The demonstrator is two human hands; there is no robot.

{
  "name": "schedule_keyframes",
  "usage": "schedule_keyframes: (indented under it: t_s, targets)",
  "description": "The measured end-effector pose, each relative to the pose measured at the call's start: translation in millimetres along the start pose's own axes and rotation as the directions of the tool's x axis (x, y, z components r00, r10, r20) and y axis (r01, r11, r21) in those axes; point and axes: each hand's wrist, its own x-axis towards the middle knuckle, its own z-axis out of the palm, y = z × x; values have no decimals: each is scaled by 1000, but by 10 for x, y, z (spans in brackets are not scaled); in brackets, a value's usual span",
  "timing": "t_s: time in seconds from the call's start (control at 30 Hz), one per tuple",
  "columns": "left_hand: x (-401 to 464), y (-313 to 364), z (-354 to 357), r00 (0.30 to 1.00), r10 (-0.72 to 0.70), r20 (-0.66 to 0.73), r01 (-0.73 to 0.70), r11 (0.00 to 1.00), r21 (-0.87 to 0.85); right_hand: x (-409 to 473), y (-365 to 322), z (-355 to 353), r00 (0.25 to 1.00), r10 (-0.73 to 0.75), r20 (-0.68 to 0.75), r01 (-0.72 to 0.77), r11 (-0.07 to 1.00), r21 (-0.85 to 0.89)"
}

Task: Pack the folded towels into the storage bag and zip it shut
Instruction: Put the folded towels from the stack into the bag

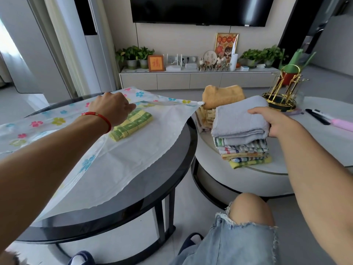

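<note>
pinched between thumb and fingers, the left hand lifts the upper flap of the storage bag, holding its mouth open over the dark round table. a red cord bracelet circles that wrist. the bag is translucent white with printed coloured flowers and lies flat across the tabletop. one folded yellow-and-green towel already rests inside it, just under the raised flap and partly covered by the left hand.

the right hand is closed around the right edge of a folded grey towel, thumb on top and fingers tucked beneath. that towel sits on top of a stack of folded striped towels on the lower white round table, which stands just beside the dark one. behind the stack lies an orange towel on what looks like a second, smaller pile, mostly hidden.

near the far side of the white table stand a gold rack, a black pen and a pink object cut off by the frame edge. the zip of the bag is hard to make out. both forearms cross the foreground, and a bare knee in torn jeans shows at the bottom. a television and potted plants on a low cabinet fill the background.
</note>
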Motion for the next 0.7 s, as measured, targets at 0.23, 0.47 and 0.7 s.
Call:
schedule_keyframes:
  t_s: [0.23, 0.47, 0.7]
  targets:
    - [8, 48, 0, 1000, -13, -25, 13, 1000, -3, -151, 26, 77, 976, -88, 198, 38, 970, 242]
    - [-9, 123, -68, 999, -38, -31, 37, 998, -57, -482, 363, 900, 812, -13, 583, -53, 994, 96]
    - [-1, 70, -276, 993, -61, -96, 53, 995, -87, -741, 722, 2395, 734, 76, 674, -256, 952, 171]
